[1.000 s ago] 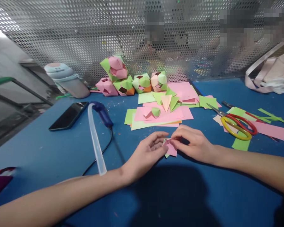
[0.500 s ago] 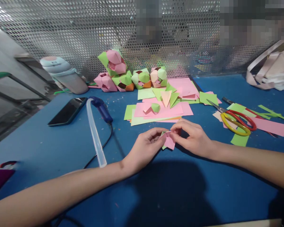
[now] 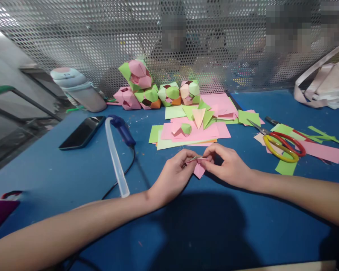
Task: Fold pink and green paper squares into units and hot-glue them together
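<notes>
Our left hand (image 3: 173, 176) and right hand (image 3: 232, 165), fingers pinching one folded pink paper (image 3: 199, 171) between them, our paper stack (image 3: 202, 133) just beyond, red-and-yellow-handled scissors (image 3: 266, 131) at right

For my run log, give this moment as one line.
left hand, right hand: both holding folded pink paper | scissors: right, on paper scraps | phone: left

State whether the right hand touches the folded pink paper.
Touching: the head view shows the right hand pinching the folded pink paper near its upper edge, no gap visible.
</notes>
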Demonstrator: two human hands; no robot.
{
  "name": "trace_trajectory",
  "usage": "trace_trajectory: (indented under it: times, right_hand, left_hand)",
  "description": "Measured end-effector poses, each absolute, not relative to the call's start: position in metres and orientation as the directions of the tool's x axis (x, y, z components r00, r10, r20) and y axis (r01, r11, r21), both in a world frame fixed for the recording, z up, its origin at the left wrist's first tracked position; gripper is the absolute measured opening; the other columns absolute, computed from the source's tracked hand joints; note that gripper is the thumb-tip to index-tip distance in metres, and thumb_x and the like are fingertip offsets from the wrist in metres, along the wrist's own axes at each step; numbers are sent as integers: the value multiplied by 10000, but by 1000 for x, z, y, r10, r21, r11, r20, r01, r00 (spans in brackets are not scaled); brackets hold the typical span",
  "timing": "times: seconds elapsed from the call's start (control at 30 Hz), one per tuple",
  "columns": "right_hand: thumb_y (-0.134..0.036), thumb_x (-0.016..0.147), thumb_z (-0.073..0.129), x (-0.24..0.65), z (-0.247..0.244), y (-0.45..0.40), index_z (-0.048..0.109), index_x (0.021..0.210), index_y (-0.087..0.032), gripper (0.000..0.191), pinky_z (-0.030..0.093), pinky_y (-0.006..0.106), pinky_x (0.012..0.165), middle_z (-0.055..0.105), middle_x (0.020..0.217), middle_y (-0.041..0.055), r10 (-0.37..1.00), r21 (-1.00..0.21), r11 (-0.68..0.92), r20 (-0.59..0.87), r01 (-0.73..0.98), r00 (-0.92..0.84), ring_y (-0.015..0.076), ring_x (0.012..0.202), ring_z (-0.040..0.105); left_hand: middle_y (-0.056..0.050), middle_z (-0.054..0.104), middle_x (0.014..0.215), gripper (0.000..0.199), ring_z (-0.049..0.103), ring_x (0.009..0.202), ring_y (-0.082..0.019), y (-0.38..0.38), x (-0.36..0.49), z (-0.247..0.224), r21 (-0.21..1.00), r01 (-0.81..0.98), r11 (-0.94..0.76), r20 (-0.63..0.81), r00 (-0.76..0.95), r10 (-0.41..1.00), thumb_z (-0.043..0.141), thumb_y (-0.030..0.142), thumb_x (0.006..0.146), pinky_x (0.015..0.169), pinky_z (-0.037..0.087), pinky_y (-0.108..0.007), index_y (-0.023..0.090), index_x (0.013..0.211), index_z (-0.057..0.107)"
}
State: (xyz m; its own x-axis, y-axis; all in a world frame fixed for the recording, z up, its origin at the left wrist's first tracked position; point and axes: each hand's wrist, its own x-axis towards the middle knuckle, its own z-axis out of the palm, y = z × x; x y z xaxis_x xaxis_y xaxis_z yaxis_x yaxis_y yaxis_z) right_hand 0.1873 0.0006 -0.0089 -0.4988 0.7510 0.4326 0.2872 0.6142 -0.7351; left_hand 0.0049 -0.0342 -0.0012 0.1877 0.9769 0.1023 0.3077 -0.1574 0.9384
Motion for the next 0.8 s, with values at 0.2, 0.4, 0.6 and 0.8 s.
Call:
trace_trajectory:
  times: [0.2,0.4,0.6,0.8]
  right_hand:
    - [-223,890,572,187,-10,2,576,795,-170,108,434,248,645,588,740,6,702,-683,681,507,264,-500,113,682,541]
    - [-175,876,580,188,-11,2,590,743,-165,134,433,259,640,604,716,10,696,-682,690,532,244,-481,117,671,549]
    - [-173,866,589,190,-13,1,585,742,-170,124,434,261,635,601,718,8,691,-676,700,557,232,-462,118,671,548]
    - [-181,875,573,189,-12,-1,589,774,-168,103,440,263,627,594,723,20,629,-633,749,584,197,-514,122,673,541]
  left_hand:
    - [-16,652,882,132,603,790,-129,-36,4,-3,892,387,-234,167,199,966,528,258,883,706,450,-224,180,971,590]
    - [-1,615,796,146,565,700,-114,-33,7,-2,928,338,-161,104,181,978,589,287,836,640,446,-216,167,920,576]
    - [-6,616,773,126,537,669,-112,-32,6,-2,906,382,-181,121,176,977,575,282,835,612,418,-218,158,853,591]
    - [0,605,752,26,539,686,-121,-33,5,-1,882,434,-184,121,169,978,575,171,775,630,415,-227,158,797,578]
